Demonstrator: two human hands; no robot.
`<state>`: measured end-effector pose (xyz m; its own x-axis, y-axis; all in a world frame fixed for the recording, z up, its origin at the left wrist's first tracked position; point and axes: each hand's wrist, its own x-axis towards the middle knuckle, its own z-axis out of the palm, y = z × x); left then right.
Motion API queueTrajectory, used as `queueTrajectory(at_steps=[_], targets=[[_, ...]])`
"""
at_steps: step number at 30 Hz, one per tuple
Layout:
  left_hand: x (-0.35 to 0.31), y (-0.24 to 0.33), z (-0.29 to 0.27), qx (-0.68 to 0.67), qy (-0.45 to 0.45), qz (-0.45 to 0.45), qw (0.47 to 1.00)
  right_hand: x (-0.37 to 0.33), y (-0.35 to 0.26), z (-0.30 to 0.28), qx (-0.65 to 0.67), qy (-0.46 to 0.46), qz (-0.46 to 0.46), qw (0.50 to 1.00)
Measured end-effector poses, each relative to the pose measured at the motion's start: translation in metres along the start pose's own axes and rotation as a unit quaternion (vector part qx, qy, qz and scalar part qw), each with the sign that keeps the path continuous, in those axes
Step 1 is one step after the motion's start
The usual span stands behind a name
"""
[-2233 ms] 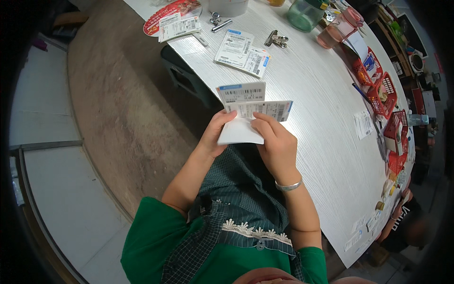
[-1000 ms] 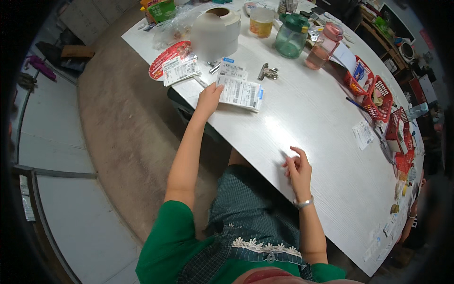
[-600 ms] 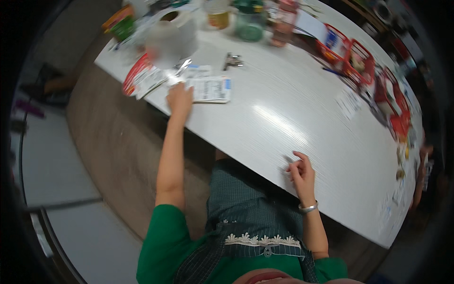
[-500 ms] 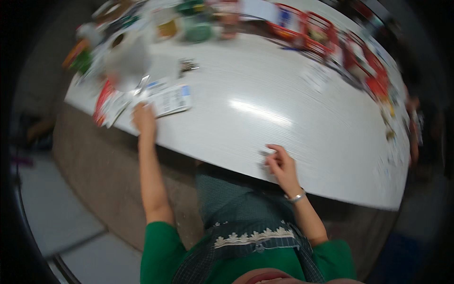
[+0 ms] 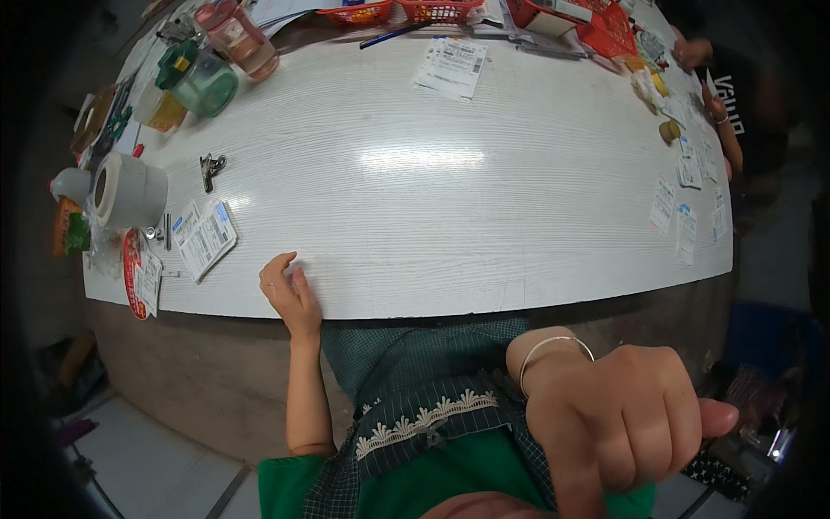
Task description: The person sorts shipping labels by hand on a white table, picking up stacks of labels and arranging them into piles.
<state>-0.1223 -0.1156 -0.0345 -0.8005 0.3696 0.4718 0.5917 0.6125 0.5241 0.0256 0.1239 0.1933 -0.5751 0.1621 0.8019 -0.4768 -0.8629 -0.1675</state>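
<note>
Near the table's front edge, my left hand (image 5: pixel 292 296) rests open, fingers slightly bent, thumb apart, and nothing in it. To its left lies a stack of printed paper slips (image 5: pixel 205 240). A metal bulldog clip (image 5: pixel 209 171) is behind that stack, and another metal clip (image 5: pixel 162 232) sits beside it. My right hand (image 5: pixel 618 424), with a thin bangle at the wrist, is raised close in front of me off the table's front side. Its fingers are curled into a fist with one digit sticking out; the palm side is hidden.
White table (image 5: pixel 389 225). At left stand a white paper roll (image 5: pixel 134 190), a green jug (image 5: pixel 203 82) and a pink bottle (image 5: pixel 238 39). Red baskets (image 5: pixel 441 10) line the back, near more slips (image 5: pixel 454 67). Another person (image 5: pixel 735 104) is at the right end.
My left hand has left the paper slips and moved right along the table edge. The right hand has risen from the tabletop toward me and closed. The view has turned.
</note>
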Motion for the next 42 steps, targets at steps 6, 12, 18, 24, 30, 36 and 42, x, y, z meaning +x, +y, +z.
queueTrajectory(at_steps=[6,12,18,24,30,36,42], targets=[[0.001,0.001,-0.001,0.029,-0.039,-0.003,0.999,-0.009,-0.012,-0.002,0.048,0.024,-0.054,0.997],[0.0,0.003,0.003,0.039,-0.047,0.0,0.998,-0.006,-0.027,-0.011,0.04,-0.017,-0.042,0.998],[0.0,0.004,0.003,0.051,-0.052,-0.004,0.997,-0.041,-0.042,-0.045,-0.154,0.08,-0.057,0.983],[0.004,0.009,0.002,0.059,-0.064,0.025,0.996,-0.047,-0.059,-0.21,-0.707,0.268,0.275,0.595],[0.008,0.012,0.001,0.038,-0.067,0.012,0.997,-0.005,-0.065,-0.39,-0.896,0.141,0.355,0.227],[0.008,0.013,-0.003,0.034,-0.059,0.028,0.997,0.064,-0.047,-0.394,-0.752,0.109,0.634,0.143],[0.008,0.012,-0.004,0.026,-0.037,0.033,0.998,0.057,-0.05,-0.397,-0.769,0.012,0.616,0.171]])
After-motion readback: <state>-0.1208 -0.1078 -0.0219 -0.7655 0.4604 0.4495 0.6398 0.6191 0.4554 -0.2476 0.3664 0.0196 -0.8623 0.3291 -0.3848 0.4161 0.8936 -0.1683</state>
